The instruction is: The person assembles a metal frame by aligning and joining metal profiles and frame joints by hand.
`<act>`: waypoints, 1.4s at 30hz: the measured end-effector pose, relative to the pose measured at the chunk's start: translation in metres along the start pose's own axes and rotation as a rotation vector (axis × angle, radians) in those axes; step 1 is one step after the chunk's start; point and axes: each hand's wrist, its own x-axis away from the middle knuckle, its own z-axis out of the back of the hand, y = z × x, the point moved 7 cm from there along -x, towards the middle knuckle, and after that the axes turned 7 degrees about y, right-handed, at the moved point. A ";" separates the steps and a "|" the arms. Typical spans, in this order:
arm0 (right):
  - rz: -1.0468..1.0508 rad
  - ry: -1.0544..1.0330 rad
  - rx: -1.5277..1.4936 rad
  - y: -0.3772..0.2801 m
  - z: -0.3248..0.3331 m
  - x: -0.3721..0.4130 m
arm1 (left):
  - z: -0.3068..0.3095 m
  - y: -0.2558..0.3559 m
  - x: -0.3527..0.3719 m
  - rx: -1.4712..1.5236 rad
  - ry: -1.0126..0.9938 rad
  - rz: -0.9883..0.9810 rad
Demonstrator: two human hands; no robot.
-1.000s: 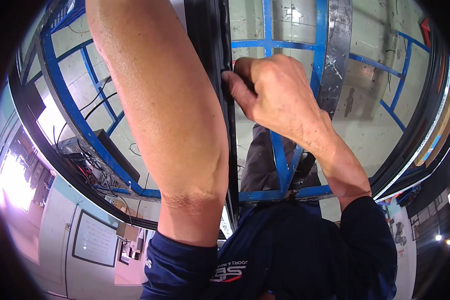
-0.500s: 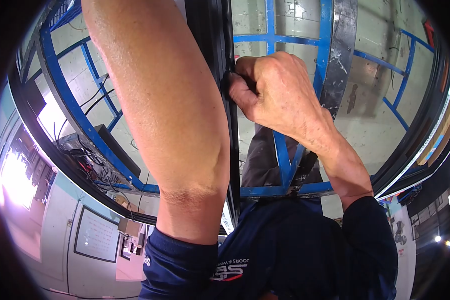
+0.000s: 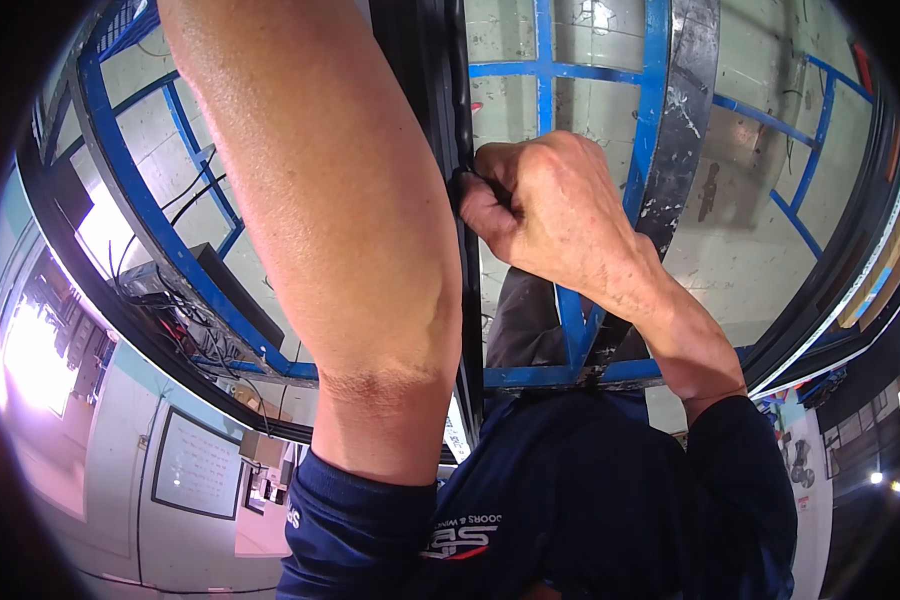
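My right hand (image 3: 560,205) is closed beside a long black bar (image 3: 415,60), its thumb and curled forefinger pressed together at the bar's right edge. Between them runs a thin black rubber strip (image 3: 463,90) that follows this edge lengthwise. The fingertips are partly hidden behind the back of the hand. My left forearm (image 3: 320,200) stretches forward across the left side of the bar and covers part of it. My left hand lies beyond the top of the view.
Under the bar stands a blue metal frame (image 3: 595,73) with worn dark edges. Loose black cables (image 3: 160,300) hang at the left. A whiteboard (image 3: 197,465) is on the wall at lower left. Long dark profiles (image 3: 875,240) curve along the right side.
My right hand has slid a little way along the bar toward my body, still pinched at its edge. The left forearm has hardly moved.
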 end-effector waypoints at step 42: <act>0.263 0.400 0.384 -0.037 0.127 -0.225 | -0.031 0.050 -0.224 0.213 0.087 0.125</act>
